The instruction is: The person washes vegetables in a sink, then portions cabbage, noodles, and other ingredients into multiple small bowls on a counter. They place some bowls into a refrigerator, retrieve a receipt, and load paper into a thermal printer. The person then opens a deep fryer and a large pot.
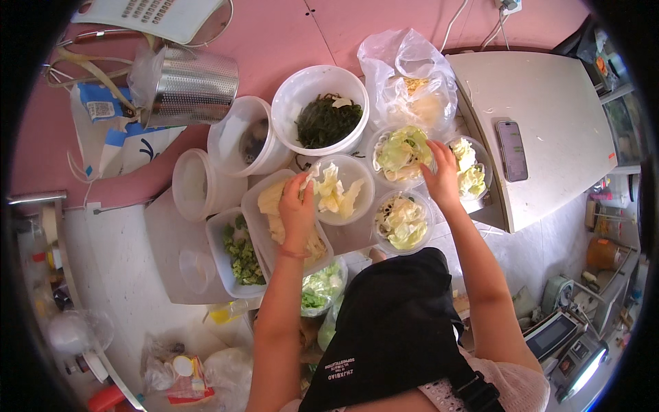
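Leaves in bowls, phone right

Bare forearms stretched forward; left hand, fingers bent; right hand, thumb parted from fingers.

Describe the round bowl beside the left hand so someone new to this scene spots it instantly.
Find the big white tub holding dark green strands at the back. Just in front, right of the left hand, sits a round, clear bowl with pale yellow leaves. Unlike the fuller bowls to its right, it has bare patches showing around its leaves.
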Demonstrator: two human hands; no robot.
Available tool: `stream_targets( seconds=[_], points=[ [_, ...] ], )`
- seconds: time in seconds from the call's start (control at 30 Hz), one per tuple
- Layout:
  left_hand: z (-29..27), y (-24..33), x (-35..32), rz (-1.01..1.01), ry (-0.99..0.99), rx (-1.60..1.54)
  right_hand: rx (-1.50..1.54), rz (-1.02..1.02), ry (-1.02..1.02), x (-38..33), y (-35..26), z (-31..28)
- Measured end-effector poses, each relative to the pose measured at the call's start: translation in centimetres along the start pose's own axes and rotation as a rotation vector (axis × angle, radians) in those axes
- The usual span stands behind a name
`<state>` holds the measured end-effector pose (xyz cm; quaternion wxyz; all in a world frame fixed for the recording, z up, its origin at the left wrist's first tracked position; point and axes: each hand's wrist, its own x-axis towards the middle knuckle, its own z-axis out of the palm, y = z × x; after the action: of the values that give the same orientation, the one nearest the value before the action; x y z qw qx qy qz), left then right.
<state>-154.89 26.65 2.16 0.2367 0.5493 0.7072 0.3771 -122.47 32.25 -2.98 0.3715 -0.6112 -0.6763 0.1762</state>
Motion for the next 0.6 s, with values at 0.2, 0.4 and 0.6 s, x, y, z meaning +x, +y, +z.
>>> stream_targets(
  seconds=[0.2, 0.4, 0.6],
  points=[
    [1.6, 1.1, -1.4, 0.22, -0.14, 0.337, -0.387, -0.233, -0.447, 2.7, -3.2, 2.5],
    [-0.2, 0.0, -3.8, 0.152, -0.101, 0.256, 0.341, 0.138, -0.269, 4.4, 2.7, 3.0],
    [-0.5, -0.3, -5.1, 0.115, -0.186, 0.184, 0.964, 0.421, -0.236, 5.0, 2.1, -1.2]
  ],
)
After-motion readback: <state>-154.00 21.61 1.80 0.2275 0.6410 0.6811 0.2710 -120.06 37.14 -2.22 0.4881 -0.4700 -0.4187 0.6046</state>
